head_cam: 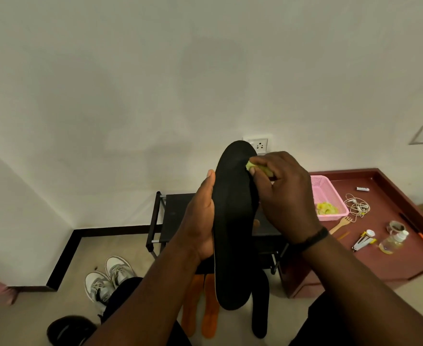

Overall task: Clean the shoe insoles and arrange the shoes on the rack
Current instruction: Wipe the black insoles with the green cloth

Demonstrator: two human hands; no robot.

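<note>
Fingers pinching cloth against insole

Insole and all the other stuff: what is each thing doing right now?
black insole: held upright, being wiped
left hand: grips the insole's edge
right hand: pinches the yellow-green cloth against the insole's top
orange insoles: lying on the floor
grey sneakers: side by side on the floor
shoe rack: standing, top shelf bare where visible
pink basket: upright, yellow-green cloth inside

a home room: shoe rack, wall socket, cluttered maroon counter.
</note>
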